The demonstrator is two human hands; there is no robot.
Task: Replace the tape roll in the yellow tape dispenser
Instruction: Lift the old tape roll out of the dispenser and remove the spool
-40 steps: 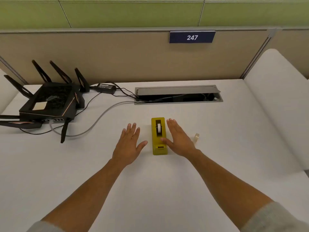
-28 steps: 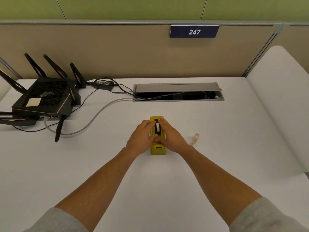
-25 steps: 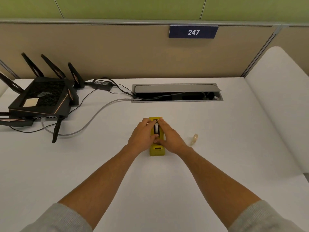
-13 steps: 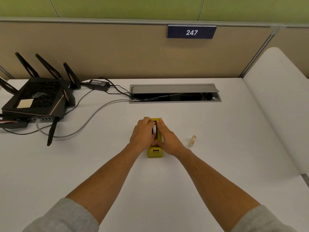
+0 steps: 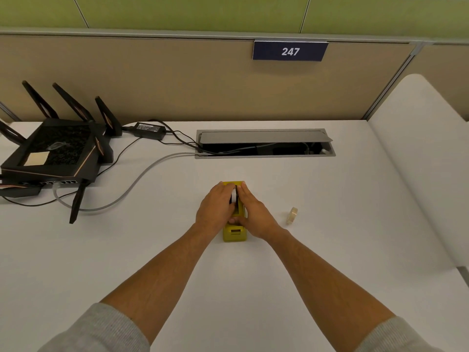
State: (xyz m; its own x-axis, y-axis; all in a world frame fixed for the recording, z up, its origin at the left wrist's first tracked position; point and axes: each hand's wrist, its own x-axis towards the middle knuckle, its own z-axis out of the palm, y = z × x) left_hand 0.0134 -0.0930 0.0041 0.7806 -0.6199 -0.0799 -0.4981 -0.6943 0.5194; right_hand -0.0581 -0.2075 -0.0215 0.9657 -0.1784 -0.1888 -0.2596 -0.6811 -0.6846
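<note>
The yellow tape dispenser (image 5: pixel 234 232) stands on the white desk, its long axis pointing away from me. My left hand (image 5: pixel 215 209) cups its left side and my right hand (image 5: pixel 255 215) its right side. The fingertips of both hands pinch the white roll (image 5: pixel 233 193) sitting in the dispenser's slot. Most of the dispenser is hidden under the hands; only its near end and far rim show. A clear tape roll (image 5: pixel 291 215) stands on edge on the desk to the right of my right hand, apart from it.
A black router (image 5: pixel 54 153) with upright antennas sits at the back left, with cables (image 5: pixel 132 186) trailing to an open cable hatch (image 5: pixel 265 143) in the desk. A beige partition runs behind. A white side surface (image 5: pixel 426 161) rises at the right.
Both hands came in from flat on the desk beside the dispenser and closed over it. Since then their fingertips have crept onto the roll in the slot.
</note>
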